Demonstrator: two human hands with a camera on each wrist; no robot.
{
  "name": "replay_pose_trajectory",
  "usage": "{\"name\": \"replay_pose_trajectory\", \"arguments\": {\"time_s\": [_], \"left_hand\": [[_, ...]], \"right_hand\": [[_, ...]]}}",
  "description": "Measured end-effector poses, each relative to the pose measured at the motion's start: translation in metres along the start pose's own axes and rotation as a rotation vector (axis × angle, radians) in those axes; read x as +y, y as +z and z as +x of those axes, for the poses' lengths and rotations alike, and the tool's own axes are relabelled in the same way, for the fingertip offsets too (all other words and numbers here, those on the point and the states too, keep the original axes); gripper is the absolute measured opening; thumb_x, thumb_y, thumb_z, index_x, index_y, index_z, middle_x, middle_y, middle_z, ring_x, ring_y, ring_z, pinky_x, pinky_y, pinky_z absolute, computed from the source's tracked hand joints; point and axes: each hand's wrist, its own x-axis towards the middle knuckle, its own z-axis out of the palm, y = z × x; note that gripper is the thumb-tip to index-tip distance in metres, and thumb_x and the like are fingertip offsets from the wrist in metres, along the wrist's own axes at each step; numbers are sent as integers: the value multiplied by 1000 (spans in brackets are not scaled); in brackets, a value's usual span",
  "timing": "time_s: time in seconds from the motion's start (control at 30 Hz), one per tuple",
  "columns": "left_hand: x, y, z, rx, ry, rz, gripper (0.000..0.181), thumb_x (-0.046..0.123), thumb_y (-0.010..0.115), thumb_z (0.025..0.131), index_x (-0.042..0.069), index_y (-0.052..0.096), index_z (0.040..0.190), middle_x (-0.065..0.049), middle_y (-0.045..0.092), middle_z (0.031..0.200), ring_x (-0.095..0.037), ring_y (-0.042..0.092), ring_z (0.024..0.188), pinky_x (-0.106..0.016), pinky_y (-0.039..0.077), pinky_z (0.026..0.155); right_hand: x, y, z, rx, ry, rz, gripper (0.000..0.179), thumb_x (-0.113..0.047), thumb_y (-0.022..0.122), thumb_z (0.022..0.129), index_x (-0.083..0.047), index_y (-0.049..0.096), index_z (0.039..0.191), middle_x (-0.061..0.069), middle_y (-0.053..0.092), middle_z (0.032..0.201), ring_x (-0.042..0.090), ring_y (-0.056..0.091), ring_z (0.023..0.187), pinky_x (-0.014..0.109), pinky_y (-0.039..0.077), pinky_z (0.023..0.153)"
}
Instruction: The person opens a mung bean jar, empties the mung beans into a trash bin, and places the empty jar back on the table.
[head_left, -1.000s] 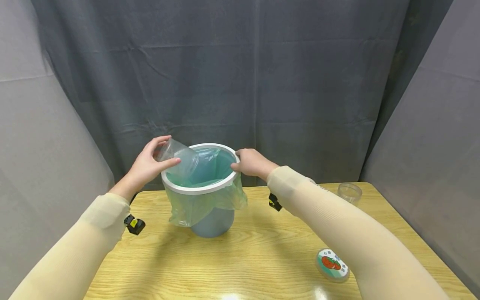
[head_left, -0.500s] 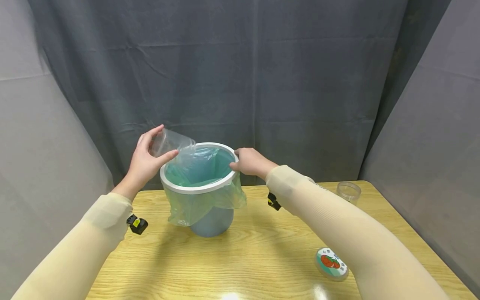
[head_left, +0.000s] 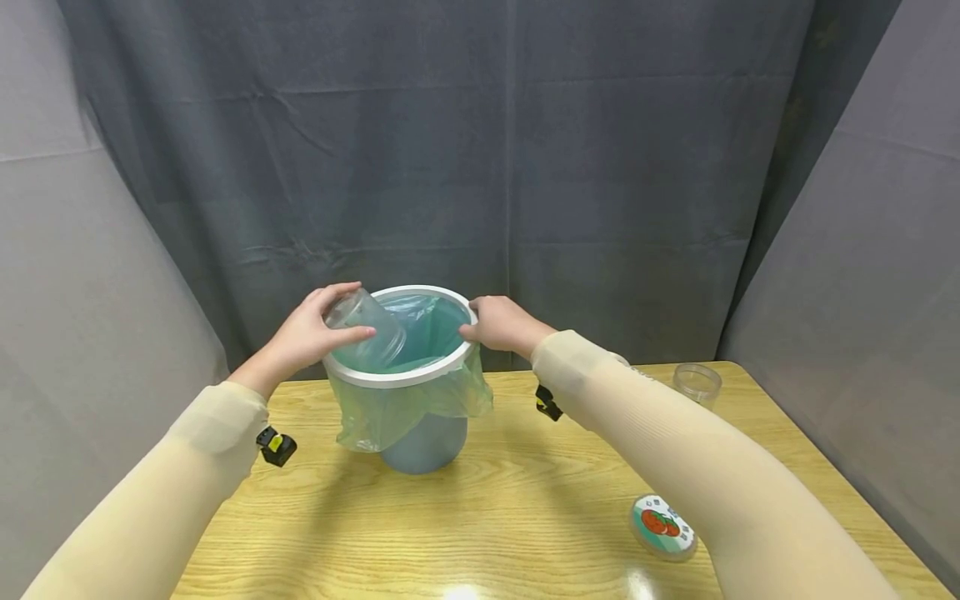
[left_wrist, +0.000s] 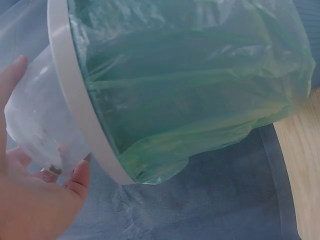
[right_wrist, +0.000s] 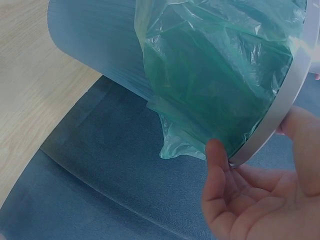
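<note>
My left hand [head_left: 311,333] holds a clear plastic tub [head_left: 371,329] between thumb and fingers. The tub is tipped, its mouth pointing down into a grey-blue trash can [head_left: 423,446] at the left rim. Small dark specks show near its base in the left wrist view. A green trash bag [head_left: 401,412] lines the can and hangs over the outside, under a white rim ring [head_left: 401,381]. On the far side of the opening, my right hand [head_left: 506,325] pinches the ring, thumb inside and fingers outside in the head view. The can stands on the wooden table.
A round lid [head_left: 663,527] with a tomato picture lies on the table [head_left: 465,533] at front right, partly under my right forearm. Behind that arm stands a clear round container [head_left: 697,383]. Grey curtains [head_left: 600,167] enclose the back and sides.
My left hand rose and levelled the tub above the rim, then came back down and right, tipping it into the can again. The right hand and the can have stayed put.
</note>
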Motion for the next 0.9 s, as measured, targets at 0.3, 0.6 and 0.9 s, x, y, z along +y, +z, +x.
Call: {"name": "replay_pose_trajectory", "arguments": {"time_s": [0.3, 0.6, 0.9], "left_hand": [[7, -6, 0, 111, 30, -39, 87, 44, 80, 89, 20, 36, 160, -15, 33, 163, -37, 35, 149, -58, 32, 120], [6, -5, 1, 137, 21, -79, 87, 46, 78, 91, 20, 34, 161, -16, 32, 163, -39, 32, 151, -58, 30, 122], [3, 2, -1, -4, -16, -16, 85, 47, 76, 92, 17, 35, 160, -17, 38, 160, -41, 42, 142, -61, 38, 115]], "right_hand": [[1, -1, -1, 3, -8, -2, 49, -24, 62, 100, 4, 58, 139, 18, 67, 134, 28, 64, 113, 42, 50, 105], [-1, -2, -3, -1, -5, 4, 49, -24, 62, 100, 5, 57, 140, 19, 66, 134, 28, 64, 112, 42, 51, 104], [1, -1, -3, -2, -4, 14, 49, -24, 62, 100, 4, 57, 140, 18, 66, 134, 28, 64, 114, 43, 51, 104]]}}
